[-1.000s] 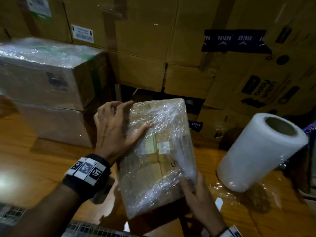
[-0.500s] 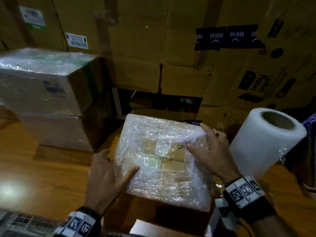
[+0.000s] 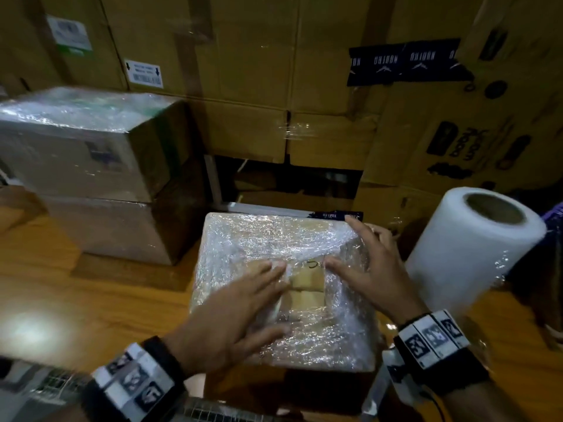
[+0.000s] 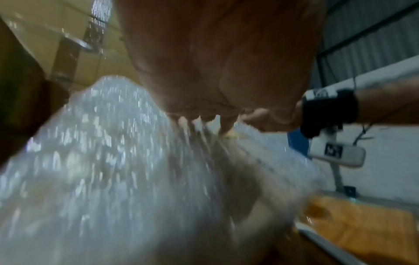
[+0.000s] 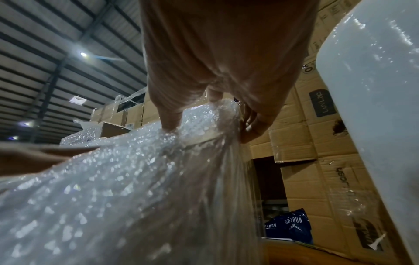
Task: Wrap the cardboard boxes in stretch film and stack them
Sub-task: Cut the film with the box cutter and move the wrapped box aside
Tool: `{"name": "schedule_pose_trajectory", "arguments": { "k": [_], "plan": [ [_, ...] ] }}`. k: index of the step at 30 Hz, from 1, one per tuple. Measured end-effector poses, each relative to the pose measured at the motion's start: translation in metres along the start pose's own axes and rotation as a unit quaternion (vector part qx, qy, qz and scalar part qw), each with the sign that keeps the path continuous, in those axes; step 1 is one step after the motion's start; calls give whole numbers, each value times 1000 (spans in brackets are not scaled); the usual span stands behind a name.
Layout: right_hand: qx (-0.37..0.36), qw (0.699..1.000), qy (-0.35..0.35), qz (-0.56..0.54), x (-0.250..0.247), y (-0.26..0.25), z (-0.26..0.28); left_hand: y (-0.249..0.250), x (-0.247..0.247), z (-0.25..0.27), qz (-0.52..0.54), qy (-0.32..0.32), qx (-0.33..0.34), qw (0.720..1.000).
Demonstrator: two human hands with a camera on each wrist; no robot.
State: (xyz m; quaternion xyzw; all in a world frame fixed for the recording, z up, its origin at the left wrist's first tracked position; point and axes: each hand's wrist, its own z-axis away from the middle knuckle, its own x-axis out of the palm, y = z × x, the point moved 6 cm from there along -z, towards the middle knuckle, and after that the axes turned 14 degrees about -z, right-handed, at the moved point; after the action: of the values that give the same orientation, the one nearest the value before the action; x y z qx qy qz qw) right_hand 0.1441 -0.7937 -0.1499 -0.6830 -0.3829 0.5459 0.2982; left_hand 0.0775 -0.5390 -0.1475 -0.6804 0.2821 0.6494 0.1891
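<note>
A cardboard box wrapped in stretch film [image 3: 274, 245] lies flat on the wooden table [image 3: 100, 287], its taped flaps showing through a gap in the film. My left hand [image 3: 249, 303] rests on its top with straight fingers pressing the film [image 4: 108, 161]. My right hand [image 3: 368, 266] lies spread over the far right corner, thumb on the top [image 5: 170, 123], fingers reaching past the edge. A white stretch film roll [image 3: 475, 251] stands just right of the box. Two wrapped boxes [image 3: 91, 166] are stacked at the left.
A wall of large cardboard cartons [image 3: 259, 71] closes off the back, with a dark gap [image 3: 289, 184] behind the box. A metal grid surface [image 3: 213, 412] runs along the near edge. Bare wooden table [image 3: 45, 300] lies left of the box.
The box went from tilted up on edge to lying flat. My left hand slid from its side onto the top. My right hand moved from the near edge to the far right corner.
</note>
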Motion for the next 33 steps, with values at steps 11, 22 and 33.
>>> {"name": "schedule_pose_trajectory", "arguments": {
  "k": [11, 22, 33],
  "plan": [
    [-196, 946, -126, 226, 50, -28, 50, -88, -19, -38, -137, 84, -122, 980],
    [-156, 971, -92, 155, 44, -19, 74, -87, -18, -27, -62, 122, -172, 976],
    [212, 973, -72, 59, 15, 52, 122, -88, -20, -21, 2, 131, -204, 970]
  ]
}}
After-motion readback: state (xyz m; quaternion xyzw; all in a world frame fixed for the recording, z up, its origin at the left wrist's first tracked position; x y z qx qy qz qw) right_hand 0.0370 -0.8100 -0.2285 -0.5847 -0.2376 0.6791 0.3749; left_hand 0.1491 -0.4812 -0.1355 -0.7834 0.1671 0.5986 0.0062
